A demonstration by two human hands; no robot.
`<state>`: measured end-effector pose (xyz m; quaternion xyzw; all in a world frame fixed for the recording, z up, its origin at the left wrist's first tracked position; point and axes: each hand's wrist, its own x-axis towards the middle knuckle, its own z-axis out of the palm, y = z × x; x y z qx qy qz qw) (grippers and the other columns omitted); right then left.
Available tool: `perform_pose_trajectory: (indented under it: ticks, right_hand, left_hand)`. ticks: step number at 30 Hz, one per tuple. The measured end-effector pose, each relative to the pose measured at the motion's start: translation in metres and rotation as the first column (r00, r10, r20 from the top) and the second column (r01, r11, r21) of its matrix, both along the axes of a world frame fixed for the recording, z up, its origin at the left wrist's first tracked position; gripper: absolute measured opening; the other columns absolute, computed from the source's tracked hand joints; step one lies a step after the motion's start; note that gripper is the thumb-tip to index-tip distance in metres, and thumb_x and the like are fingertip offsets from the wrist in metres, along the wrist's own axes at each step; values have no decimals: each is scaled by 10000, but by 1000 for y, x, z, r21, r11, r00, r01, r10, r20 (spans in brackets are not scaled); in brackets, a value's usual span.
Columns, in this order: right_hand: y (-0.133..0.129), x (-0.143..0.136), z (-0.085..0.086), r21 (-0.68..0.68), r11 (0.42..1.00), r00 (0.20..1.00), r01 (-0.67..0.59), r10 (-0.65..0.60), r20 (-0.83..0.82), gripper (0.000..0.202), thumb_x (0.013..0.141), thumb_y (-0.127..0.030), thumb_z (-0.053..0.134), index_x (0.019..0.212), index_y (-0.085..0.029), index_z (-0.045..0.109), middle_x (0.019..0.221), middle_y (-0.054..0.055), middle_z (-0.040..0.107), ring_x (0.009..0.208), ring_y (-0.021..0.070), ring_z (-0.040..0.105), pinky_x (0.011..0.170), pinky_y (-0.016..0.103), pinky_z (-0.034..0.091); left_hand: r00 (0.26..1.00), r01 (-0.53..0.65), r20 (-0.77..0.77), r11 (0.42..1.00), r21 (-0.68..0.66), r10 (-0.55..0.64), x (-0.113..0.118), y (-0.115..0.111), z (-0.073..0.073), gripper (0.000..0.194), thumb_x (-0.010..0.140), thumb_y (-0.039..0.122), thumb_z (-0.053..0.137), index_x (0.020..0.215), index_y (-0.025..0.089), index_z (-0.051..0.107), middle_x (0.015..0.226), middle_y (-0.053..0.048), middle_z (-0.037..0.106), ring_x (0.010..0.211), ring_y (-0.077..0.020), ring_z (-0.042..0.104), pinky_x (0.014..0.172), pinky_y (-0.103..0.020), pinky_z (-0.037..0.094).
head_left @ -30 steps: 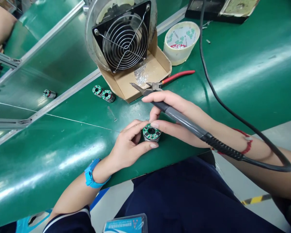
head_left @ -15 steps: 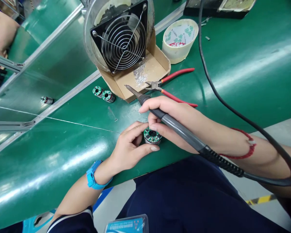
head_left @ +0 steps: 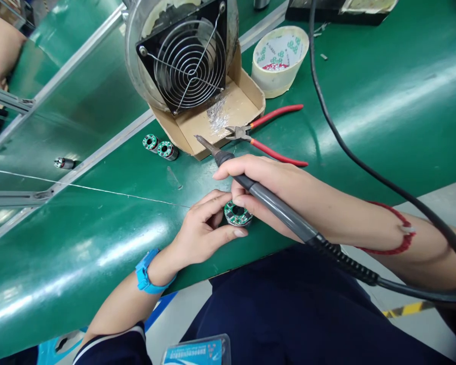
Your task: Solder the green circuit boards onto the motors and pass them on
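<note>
My left hand (head_left: pixel 209 225) is closed around a small motor with a round green circuit board (head_left: pixel 237 215) on top. The motor stands upright on the green bench, its board facing up with a dark hole in the middle. A soldering iron (head_left: pixel 275 203) is gripped in my right hand (head_left: pixel 266 177), its tip (head_left: pixel 201 139) pointing up and left, away from the board. The right fingertips touch or nearly touch the board's far edge; the exact contact is hidden. A thin solder wire (head_left: pixel 99 188) runs from the left edge to my left hand.
Two similar motors (head_left: pixel 166 150) stand beside a cardboard tray (head_left: pixel 197 142) with metal clippings, under a fan (head_left: pixel 192 73). Red-handled cutters (head_left: pixel 243 133) rest at the tray. Behind are a tape roll (head_left: pixel 277 83) and a dark cable (head_left: pixel 336 134). Another person's arm (head_left: pixel 2 48) shows at upper left.
The lone motor beyond the metal rail has shifted left and slightly down. A grey cylinder now shows at the top edge. Both hands keep nearly the same pose on the motor and soldering iron.
</note>
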<state>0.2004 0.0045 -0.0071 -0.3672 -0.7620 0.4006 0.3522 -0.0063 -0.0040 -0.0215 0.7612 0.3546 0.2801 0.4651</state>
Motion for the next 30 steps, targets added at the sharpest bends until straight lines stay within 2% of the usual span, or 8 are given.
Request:
perform_pose_trajectory:
  ticks: [10, 15, 17, 19, 21, 24, 28, 30]
  right_hand:
    - [-2, -5, 2, -141, 989, 994, 49, -62, -92, 314, 902, -180, 526, 1212, -233, 533, 820, -37, 605, 710, 91, 606, 687, 231, 526]
    - [-6, -8, 5, -147, 962, 963, 231, -248, -107, 377, 891, -207, 600, 1254, -253, 511, 860, -15, 656, 759, 112, 643, 685, 235, 549]
    - [-9, -10, 6, -172, 950, 956, 259, -277, -92, 350, 893, -211, 604, 1230, -254, 520, 838, -17, 662, 754, 113, 648, 686, 235, 560]
    - [-12, -13, 5, -204, 950, 961, 235, -259, -97, 316, 892, -220, 601, 1200, -244, 533, 818, -24, 672, 731, 105, 655, 672, 223, 566]
    - [-15, -17, 3, -233, 948, 964, 217, -246, -105, 312, 897, -236, 594, 1204, -239, 538, 844, -23, 694, 724, 96, 666, 668, 212, 571]
    - [-19, -24, -2, -244, 941, 958, 232, -265, -110, 349, 880, -233, 609, 1223, -239, 542, 923, -12, 715, 720, 88, 668, 677, 217, 578]
    - [-23, -35, -9, -265, 923, 944, 279, -314, -100, 403, 842, -220, 655, 1228, -253, 545, 939, -18, 702, 731, 90, 652, 663, 227, 559]
    - [-22, -38, -14, -234, 916, 929, 327, -357, -99, 411, 859, -232, 651, 1249, -254, 521, 933, -20, 691, 734, 92, 640, 654, 228, 536]
  left_hand:
    - [998, -13, 59, 989, -150, 23, -2, -3, -5, 471, 826, 477, 760, 1221, 237, 666, 881, -18, 577, 654, -95, 445, 563, -225, 370]
    - [994, -68, 63, 971, -228, 84, -3, -6, -5, 406, 844, 425, 753, 1133, 213, 563, 845, 0, 579, 639, -88, 480, 529, -197, 377]
    - [993, -121, 5, 985, -126, 122, -3, -5, -5, 386, 852, 402, 746, 1106, 214, 524, 831, 9, 566, 660, -98, 511, 550, -204, 413]
    - [984, -159, -68, 981, 109, 167, -4, -3, -4, 368, 859, 372, 738, 1096, 217, 503, 879, -2, 573, 726, -116, 547, 603, -221, 449]
    - [964, -162, -139, 914, 373, 228, -5, 0, -4, 329, 877, 339, 716, 1089, 217, 497, 923, -19, 576, 801, -134, 568, 622, -222, 451]
    - [909, -121, -234, 755, 645, 346, -7, 3, -6, 243, 919, 314, 648, 1087, 220, 499, 943, -33, 563, 811, -141, 568, 569, -218, 408]
    - [842, -104, -244, 588, 802, 481, -7, 3, -15, 196, 919, 281, 621, 1074, 235, 511, 936, -25, 529, 665, -108, 495, 485, -235, 278]
    - [833, -128, -241, 598, 792, 498, -6, 2, -18, 222, 901, 239, 624, 1088, 241, 503, 953, -27, 521, 669, -109, 488, 490, -238, 257]
